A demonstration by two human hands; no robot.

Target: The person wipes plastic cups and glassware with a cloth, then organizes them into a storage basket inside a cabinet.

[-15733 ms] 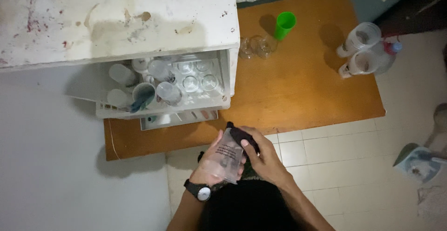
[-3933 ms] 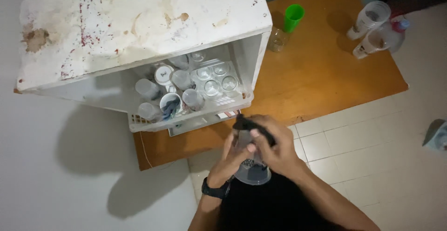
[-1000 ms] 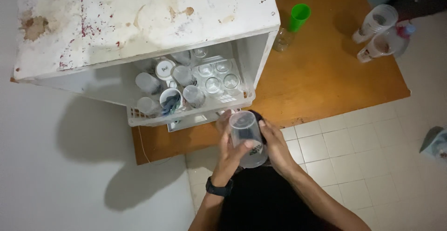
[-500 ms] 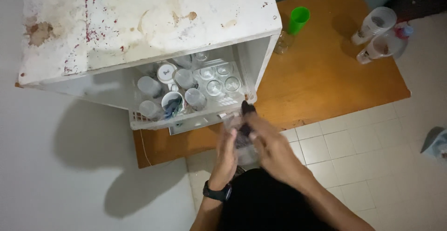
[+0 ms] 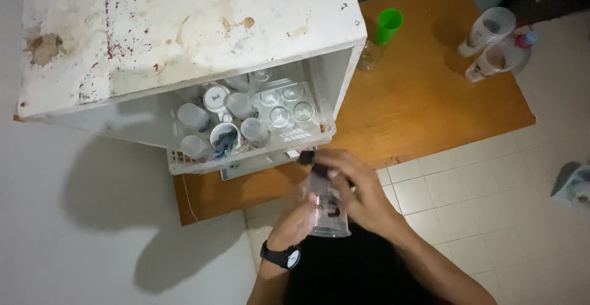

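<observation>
Both hands hold a clear plastic measuring cup [image 5: 327, 214] with dark printed marks, close to my body, its open mouth facing down toward me. My left hand [image 5: 295, 216], with a black wristwatch, supports the cup from the left. My right hand [image 5: 359, 188] wraps over the cup from the right and top, and a small dark thing [image 5: 306, 156] sticks out above its fingers. The hands are blurred. They hover just in front of a white plastic basket [image 5: 246, 157] of glasses and cups.
The basket sits under a stained white cabinet top [image 5: 184, 28] on a wooden table [image 5: 424, 102]. A green cup [image 5: 388, 25] and a small glass [image 5: 369, 56] stand behind; two clear measuring jugs [image 5: 491, 43] sit far right. Tiled floor lies below.
One second ago the cup's open mouth faced up at me. It has since been turned over in my hands, and my right hand has moved over its top.
</observation>
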